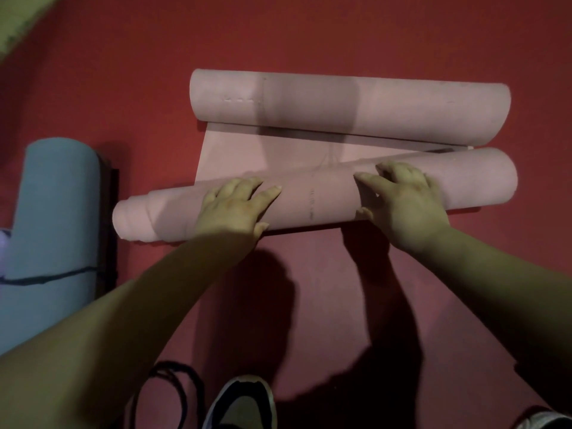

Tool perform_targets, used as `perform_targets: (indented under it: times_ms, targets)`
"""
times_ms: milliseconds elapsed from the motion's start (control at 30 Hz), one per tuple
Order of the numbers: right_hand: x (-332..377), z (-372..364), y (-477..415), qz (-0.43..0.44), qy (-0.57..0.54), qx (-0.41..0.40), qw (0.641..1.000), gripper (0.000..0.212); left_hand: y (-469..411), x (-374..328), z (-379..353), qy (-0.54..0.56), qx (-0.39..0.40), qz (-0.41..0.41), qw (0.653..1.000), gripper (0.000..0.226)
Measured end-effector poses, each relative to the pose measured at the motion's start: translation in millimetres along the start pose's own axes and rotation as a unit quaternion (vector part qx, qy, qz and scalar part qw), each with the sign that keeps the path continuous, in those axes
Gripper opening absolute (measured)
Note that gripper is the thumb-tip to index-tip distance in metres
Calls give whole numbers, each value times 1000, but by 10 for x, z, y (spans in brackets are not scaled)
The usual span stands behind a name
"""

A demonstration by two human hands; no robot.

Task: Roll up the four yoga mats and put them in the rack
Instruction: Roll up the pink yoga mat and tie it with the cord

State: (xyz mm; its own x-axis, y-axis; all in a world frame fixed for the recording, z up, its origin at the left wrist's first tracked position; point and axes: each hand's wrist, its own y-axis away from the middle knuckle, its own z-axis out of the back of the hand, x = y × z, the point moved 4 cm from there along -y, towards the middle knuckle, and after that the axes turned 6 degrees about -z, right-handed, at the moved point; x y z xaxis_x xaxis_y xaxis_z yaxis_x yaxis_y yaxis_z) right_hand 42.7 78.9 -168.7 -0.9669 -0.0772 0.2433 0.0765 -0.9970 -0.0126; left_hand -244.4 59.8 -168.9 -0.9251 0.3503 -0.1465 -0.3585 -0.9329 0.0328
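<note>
A pink yoga mat lies on the red floor, curled from both ends. Its near roll runs slightly skewed, with inner layers sticking out at the left end. Its far roll lies straight, and a short flat strip shows between the two. My left hand presses flat on the near roll left of its middle, fingers spread. My right hand rests on the same roll to the right, fingers curved over its top. A blue rolled mat, bound by a dark strap, lies at the far left.
A black rack edge shows beside the blue mat. A green mat corner sits at the top left. A dark strap loop and my shoe are at the bottom; another shoe is at the bottom right.
</note>
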Motion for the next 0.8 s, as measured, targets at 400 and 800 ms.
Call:
perform_targets:
  times_ms: [400, 800]
  targets:
    - [22, 23, -41, 10, 14, -10, 1000, 70, -12, -6, -38, -27, -18, 6, 999, 80]
    - [53, 52, -309, 20, 73, 59, 995, 86, -148, 25, -121, -47, -7, 9, 999, 90]
